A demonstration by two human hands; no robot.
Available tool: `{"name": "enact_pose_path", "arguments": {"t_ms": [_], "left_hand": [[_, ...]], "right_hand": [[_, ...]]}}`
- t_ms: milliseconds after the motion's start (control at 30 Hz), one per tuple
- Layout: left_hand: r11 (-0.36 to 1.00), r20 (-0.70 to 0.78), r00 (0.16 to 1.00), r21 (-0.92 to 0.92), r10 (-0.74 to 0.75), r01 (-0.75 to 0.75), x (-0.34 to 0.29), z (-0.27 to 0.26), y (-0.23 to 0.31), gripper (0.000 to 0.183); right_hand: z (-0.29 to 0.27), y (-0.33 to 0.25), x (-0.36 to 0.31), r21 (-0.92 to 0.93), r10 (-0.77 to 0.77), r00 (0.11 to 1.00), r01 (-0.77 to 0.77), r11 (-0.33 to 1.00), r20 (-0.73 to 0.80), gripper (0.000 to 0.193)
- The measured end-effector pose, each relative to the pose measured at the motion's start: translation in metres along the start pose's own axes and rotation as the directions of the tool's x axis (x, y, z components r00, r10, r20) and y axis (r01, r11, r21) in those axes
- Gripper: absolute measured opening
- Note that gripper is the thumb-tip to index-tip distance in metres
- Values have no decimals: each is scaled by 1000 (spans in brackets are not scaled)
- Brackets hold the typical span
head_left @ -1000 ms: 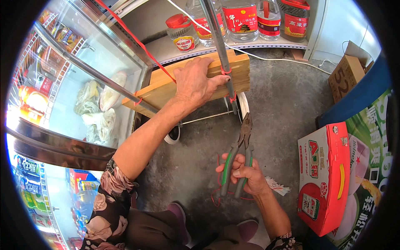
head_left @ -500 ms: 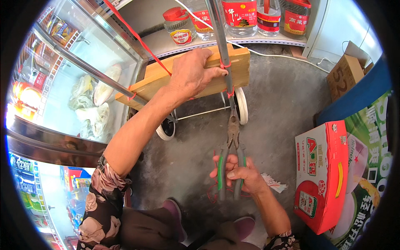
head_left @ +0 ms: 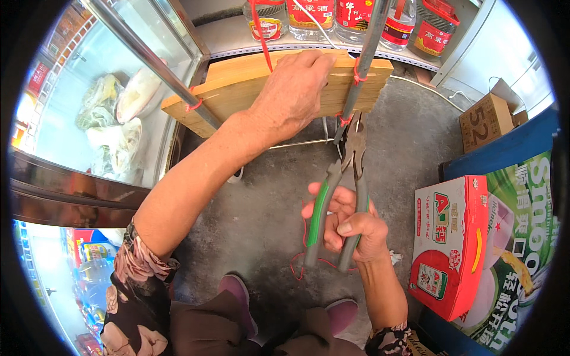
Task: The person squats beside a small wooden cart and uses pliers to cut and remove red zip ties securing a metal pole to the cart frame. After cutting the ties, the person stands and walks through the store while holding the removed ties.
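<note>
My left hand (head_left: 291, 89) is closed over the top edge of a wooden board (head_left: 228, 89). Red ties (head_left: 357, 71) bind the board to a right metal tube (head_left: 371, 44) and a left metal tube (head_left: 145, 56) of a wheeled frame. In my right hand (head_left: 369, 237) are pliers (head_left: 355, 139) with grey and green handles spread somewhat apart. Their jaws point up beside the lower red tie (head_left: 345, 121) on the right tube; whether they grip it I cannot tell. Thin red string (head_left: 297, 270) trails below my right hand.
A glass display fridge (head_left: 148, 133) with bagged food stands at left. Large bottles (head_left: 356, 21) line a low shelf at the back. At right are a red and white carton (head_left: 448, 249), a green printed panel (head_left: 522, 237) and a cardboard box (head_left: 484, 121). My shoes (head_left: 237, 296) rest on the grey floor.
The board and tubes have tilted nearer and shifted right, now covering most of the wheels. My left hand stays on the board. The pliers have moved up and right, their handles slightly wider apart.
</note>
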State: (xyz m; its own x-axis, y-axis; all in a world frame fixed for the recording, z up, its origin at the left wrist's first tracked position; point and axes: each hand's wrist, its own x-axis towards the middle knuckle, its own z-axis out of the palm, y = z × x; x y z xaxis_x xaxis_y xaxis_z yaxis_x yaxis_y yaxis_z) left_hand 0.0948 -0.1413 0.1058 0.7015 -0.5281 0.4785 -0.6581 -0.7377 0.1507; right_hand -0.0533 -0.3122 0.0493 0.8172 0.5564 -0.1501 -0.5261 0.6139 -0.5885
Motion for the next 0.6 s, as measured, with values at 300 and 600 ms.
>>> {"name": "enact_pose_path", "arguments": {"t_ms": [300, 600], "left_hand": [[995, 156, 986, -90, 50, -36, 0, -13, 1, 50], [995, 124, 991, -89, 56, -45, 0, -11, 2, 54]], "right_hand": [[11, -6, 21, 84, -105, 992, 98, 992, 77, 68], [16, -6, 27, 12, -68, 997, 68, 998, 39, 76]]}}
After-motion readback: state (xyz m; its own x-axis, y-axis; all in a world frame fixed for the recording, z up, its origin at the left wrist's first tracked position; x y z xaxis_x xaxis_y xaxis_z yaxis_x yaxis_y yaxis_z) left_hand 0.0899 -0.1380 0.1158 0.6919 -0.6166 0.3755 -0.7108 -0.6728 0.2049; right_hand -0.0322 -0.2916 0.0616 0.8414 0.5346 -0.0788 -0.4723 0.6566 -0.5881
